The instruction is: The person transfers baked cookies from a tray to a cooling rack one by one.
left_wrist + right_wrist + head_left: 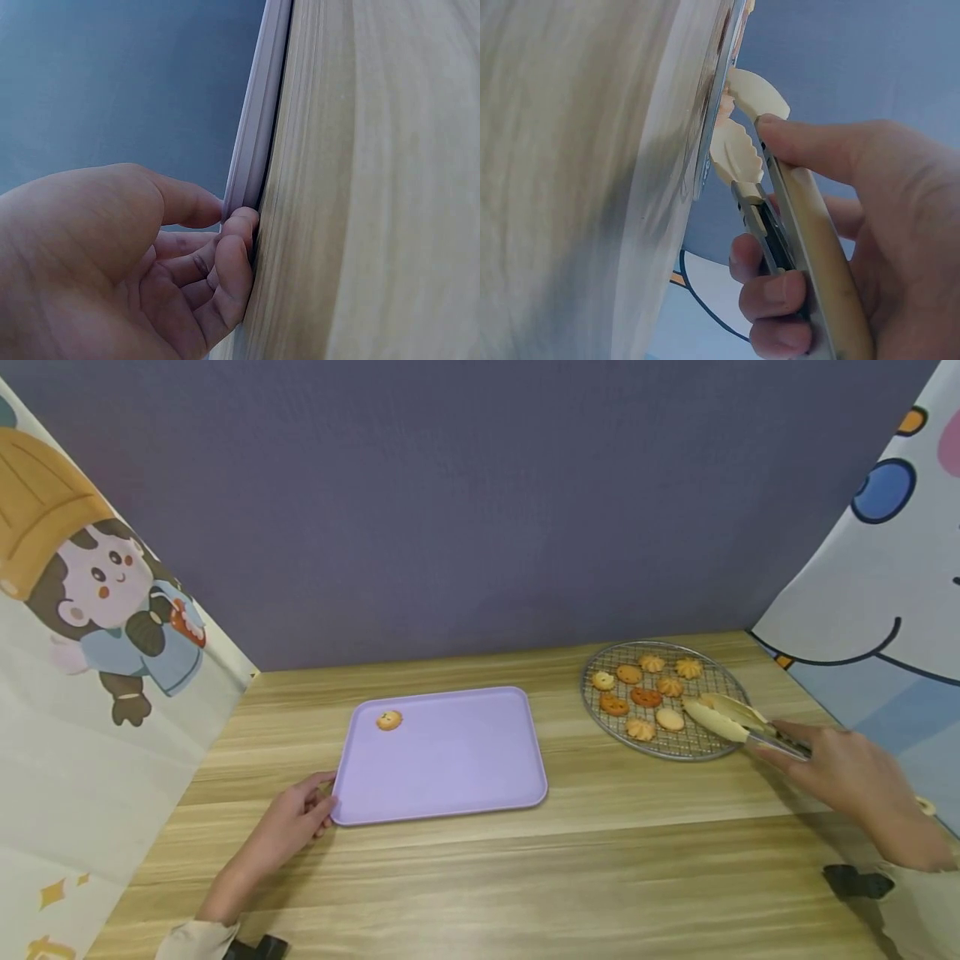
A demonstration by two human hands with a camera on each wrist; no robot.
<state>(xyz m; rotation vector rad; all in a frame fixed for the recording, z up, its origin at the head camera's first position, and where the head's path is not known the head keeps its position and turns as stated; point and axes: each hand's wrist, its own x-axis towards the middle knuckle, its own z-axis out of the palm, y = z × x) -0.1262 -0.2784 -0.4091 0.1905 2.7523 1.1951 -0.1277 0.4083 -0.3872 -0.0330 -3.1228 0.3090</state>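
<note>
A lilac rectangular tray (450, 760) lies on the table, with one round cookie (388, 720) near its far left corner. My left hand (296, 814) pinches the tray's near left edge, thumb on the rim and fingers curled against its side. My right hand (843, 768) grips a pair of tongs (716, 718) with cream scalloped tips and metal arms. Those tips stand apart over the right side of a round wire rack (697, 745), about a cookie that they partly hide. Several cookies (645, 697) of different shapes lie on the rack.
The wood-grain table (525, 877) meets a dark blue-grey panel (480, 510) at the back. Printed cloth hangs at the left (45, 710) and right (870, 610) sides. Bare wood shows between tray and rack.
</note>
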